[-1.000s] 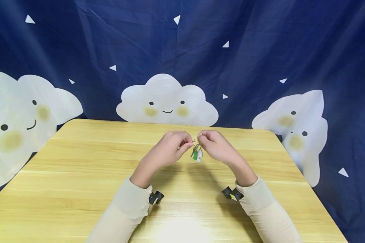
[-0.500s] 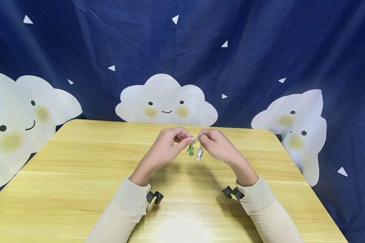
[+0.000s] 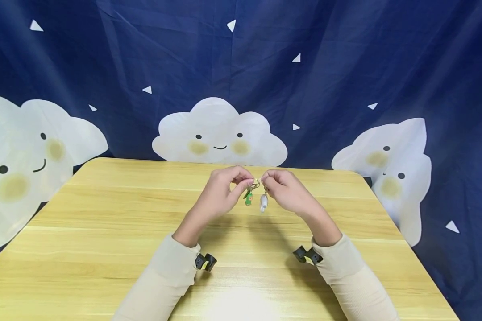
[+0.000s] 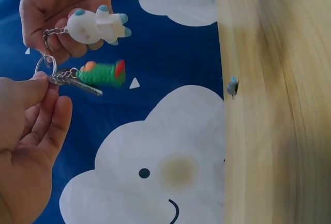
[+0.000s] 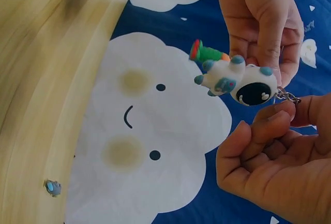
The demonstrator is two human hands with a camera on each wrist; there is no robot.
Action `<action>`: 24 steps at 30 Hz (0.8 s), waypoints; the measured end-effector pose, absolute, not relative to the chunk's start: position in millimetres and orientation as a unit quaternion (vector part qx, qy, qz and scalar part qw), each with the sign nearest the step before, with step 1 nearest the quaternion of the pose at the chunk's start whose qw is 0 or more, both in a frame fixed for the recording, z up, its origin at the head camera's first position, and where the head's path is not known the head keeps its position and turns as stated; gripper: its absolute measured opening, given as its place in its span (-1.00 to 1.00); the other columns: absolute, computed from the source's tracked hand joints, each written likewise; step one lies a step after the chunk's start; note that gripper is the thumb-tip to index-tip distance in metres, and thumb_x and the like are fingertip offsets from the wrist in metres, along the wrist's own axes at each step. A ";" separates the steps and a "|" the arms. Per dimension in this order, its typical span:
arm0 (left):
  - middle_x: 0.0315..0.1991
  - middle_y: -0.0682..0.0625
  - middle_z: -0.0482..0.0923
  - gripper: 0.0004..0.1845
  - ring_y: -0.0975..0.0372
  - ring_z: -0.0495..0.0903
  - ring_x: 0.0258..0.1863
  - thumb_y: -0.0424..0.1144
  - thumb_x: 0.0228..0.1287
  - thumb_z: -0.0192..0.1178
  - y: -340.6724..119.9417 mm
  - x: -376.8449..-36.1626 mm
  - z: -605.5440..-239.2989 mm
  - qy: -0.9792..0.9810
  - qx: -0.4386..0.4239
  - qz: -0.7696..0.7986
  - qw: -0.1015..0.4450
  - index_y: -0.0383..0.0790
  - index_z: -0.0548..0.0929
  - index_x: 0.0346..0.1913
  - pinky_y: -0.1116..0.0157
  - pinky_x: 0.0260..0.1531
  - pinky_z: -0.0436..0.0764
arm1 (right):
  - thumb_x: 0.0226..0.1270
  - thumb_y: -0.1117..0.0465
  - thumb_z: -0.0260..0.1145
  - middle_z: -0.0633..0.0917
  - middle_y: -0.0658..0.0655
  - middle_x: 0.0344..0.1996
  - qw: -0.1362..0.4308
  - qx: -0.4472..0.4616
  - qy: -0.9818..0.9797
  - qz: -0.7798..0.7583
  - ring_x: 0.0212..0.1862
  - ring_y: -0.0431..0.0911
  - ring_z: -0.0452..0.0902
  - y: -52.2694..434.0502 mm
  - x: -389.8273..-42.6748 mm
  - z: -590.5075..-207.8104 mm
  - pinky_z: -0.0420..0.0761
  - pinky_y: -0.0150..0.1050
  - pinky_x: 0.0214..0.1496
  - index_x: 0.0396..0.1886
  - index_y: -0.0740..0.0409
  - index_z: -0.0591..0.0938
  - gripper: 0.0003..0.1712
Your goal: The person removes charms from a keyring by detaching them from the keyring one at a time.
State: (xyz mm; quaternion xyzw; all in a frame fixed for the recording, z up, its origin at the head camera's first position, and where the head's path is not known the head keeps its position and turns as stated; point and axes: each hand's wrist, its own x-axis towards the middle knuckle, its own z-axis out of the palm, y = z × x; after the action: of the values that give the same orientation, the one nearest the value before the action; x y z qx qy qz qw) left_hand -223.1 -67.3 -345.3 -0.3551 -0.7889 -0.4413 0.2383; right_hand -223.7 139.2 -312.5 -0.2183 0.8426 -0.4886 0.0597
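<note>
My left hand [image 3: 222,192] pinches a silver key ring [image 4: 45,64] between thumb and forefinger, above the table. A metal key [image 4: 88,86] and a green figure charm [image 4: 102,74] with a red end and an orange part hang from that ring. Beside it, my right hand [image 3: 286,191] pinches the chain end of a white astronaut keychain [image 5: 239,83] with blue limbs and a dark visor. Its small chain [image 4: 47,39] runs down to the key ring in the left wrist view. The two charms dangle apart, green on the left, white on the right.
A wood-grain table [image 3: 104,249] lies below both hands. Near its edge in the wrist views is a small blue-grey object [image 4: 233,86]. A dark blue curtain [image 3: 329,80] with smiling white clouds hangs behind. Black wrist cameras [image 3: 206,262] sit on both cream sleeves.
My left hand has risen slightly, and the green charm has swung left, away from the white astronaut. The key ring shows more openly between the hands. My right hand has barely moved.
</note>
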 end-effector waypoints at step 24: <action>-0.32 0.12 0.72 -0.95 0.33 0.65 -0.35 -0.29 0.42 0.32 -63.4 -218.4 -341.9 -0.825 -0.304 -0.452 0.151 -0.18 0.73 -0.17 0.35 -0.27 0.66 | 0.59 0.25 -0.02 0.30 -0.01 -0.70 0.056 -0.198 0.850 -0.485 -0.66 -0.12 0.11 139.1 -224.3 -311.8 0.14 -0.32 -0.62 -0.43 0.28 0.53 -0.65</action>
State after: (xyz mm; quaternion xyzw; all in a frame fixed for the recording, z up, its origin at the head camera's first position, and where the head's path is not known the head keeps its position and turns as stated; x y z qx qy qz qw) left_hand -218.4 -63.4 -341.9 -0.3040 -0.8249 -0.4520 0.1514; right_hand -224.3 139.1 -311.8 -0.1979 0.8501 -0.4848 0.0561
